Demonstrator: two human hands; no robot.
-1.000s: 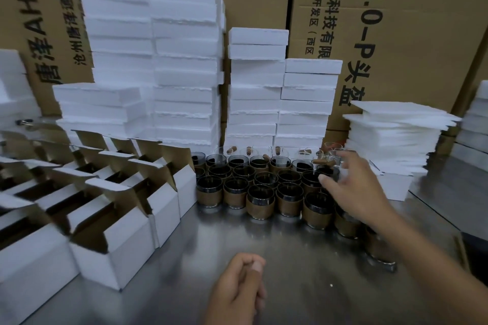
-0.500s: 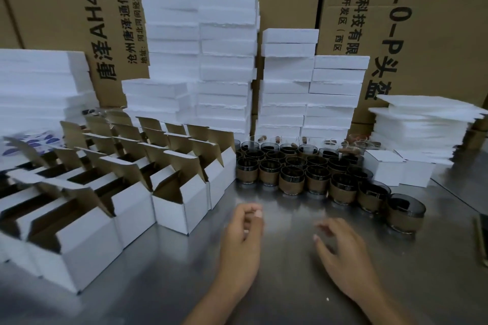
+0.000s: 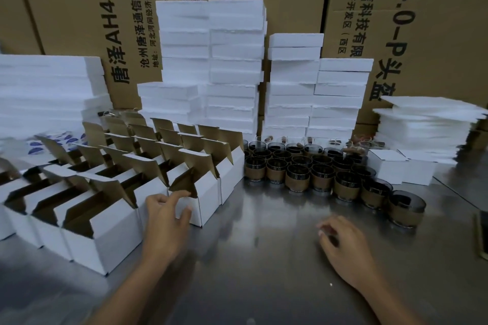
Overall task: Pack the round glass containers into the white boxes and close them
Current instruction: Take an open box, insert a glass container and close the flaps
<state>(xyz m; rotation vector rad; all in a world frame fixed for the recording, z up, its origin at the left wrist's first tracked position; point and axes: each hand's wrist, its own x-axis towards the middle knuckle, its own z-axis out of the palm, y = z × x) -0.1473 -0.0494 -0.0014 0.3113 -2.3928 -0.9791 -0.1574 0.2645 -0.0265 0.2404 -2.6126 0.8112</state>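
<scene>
Left hand [image 3: 165, 219] at open white box [image 3: 210, 200]; right hand [image 3: 343, 243] loosely curled, apart from glass containers [image 3: 298, 178].

open boxes [image 3: 111, 192] left, glass containers [image 3: 311, 166] right, stacks [image 3: 211, 66] behind
</scene>
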